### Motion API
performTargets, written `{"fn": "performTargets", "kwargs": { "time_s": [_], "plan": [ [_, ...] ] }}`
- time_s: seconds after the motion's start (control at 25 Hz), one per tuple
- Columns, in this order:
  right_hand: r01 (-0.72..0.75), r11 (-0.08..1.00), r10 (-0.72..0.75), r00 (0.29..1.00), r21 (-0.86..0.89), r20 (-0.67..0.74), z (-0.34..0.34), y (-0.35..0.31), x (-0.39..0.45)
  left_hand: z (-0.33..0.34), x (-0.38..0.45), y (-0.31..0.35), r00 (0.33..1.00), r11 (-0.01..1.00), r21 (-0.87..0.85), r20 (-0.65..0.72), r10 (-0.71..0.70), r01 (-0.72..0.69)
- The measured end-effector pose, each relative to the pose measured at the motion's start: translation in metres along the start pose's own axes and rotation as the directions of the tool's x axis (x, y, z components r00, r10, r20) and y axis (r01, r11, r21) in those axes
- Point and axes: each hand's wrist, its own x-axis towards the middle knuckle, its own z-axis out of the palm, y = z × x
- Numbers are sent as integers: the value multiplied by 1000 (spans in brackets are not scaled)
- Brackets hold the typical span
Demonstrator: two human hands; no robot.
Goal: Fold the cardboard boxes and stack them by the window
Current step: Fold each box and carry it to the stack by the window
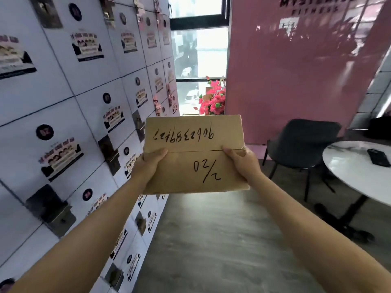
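both arms reach forward and hold a cardboard box point(194, 154) up in the air between them, its closed top flaps facing the camera. the left hand point(148, 163) grips the box's left edge, thumb lying across the top along the seam where the two flaps meet, the other fingers hidden underneath. the right hand point(242, 162) grips the right edge the same way, thumb on top at the seam, fingers tucked under the box. between the two thumbs the seam runs straight across. beyond the thumbs, on the far flap, a long handwritten number reads upside down; nearer than the thumbs, on the near flap, is written "02/2" (or something close to it).

past the box, straight ahead of the hands, is the window point(200, 53), with pink flowers point(212, 100) at its foot. to the left of the left hand runs a wall of white boxes point(69, 115) with printed labels and strips of dark tape. to the right of the right hand stand a dark chair point(302, 142) and a round white table point(351, 166) with a black phone point(378, 157) lying on it, against a pink wall point(296, 66). below the arms is grey wood-look floor point(213, 240).
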Motion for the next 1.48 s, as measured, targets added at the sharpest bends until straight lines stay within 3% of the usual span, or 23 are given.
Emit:
{"fn": "performTargets", "kwargs": {
  "time_s": [0.28,0.6,0.76,1.24,1.48],
  "plan": [
    [-12,1000,12,999,11,-30,23,19,225,100,208,34,996,999,17,80,46,-48],
    [-9,1000,10,998,-6,68,73,-7,476,166,426,93,1000,999,39,-3,16,-16],
    [-22,1000,23,999,-9,40,102,6,591,205,541,103,1000,1000,15,-1,-7,7],
    [-123,992,126,988,40,-87,148,8,924,339,894,173,978,997,-61,208,-23,36],
    [-107,991,109,994,84,-30,170,30,1115,420,1047,196,985,994,-81,164,-56,70]
  ]
}}
